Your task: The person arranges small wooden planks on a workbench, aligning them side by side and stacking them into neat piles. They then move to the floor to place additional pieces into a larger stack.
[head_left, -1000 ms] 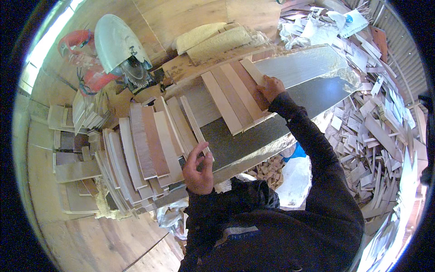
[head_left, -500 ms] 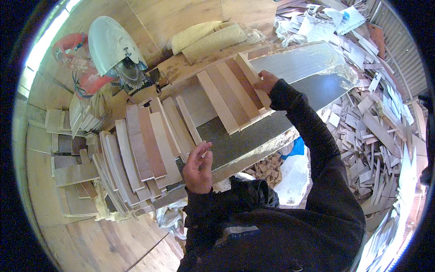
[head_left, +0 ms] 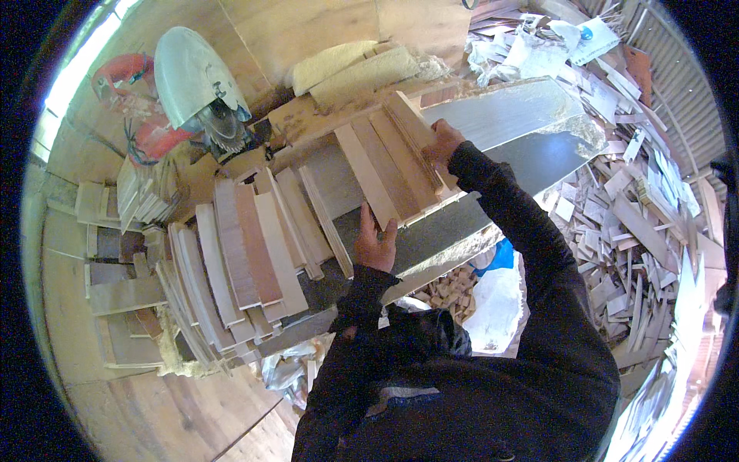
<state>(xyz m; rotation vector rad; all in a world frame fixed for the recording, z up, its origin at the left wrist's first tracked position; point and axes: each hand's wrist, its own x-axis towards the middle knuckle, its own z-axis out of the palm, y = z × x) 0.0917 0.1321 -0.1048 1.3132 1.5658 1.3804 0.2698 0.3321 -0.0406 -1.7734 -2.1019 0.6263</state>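
Several short wooden boards (head_left: pixel 391 163), pale and brown, lie side by side across the dark saw table (head_left: pixel 508 160). At their right end my right hand (head_left: pixel 444 144) is closed on the edge of the outermost board; part of its grip is hidden. My left hand (head_left: pixel 375 242) is at the near left corner of this group, its index finger stretched along the leftmost board and its thumb apart. Left of that hand, a bare strip of table separates the group from a longer row of leaning boards (head_left: pixel 258 242).
A saw blade (head_left: pixel 223 129) shows under a grey-green guard (head_left: pixel 192 73) at the far left, beside an orange-red part (head_left: pixel 154 138). Wood offcuts (head_left: pixel 635 223) are heaped on the right. Small blocks (head_left: pixel 446 292) lie below the table's near edge, beside a white sack (head_left: pixel 496 308).
My left hand has moved right and up, from beside the leaning row to the boards' left edge. The right hand has shifted slightly left, and the boards sit closer together.
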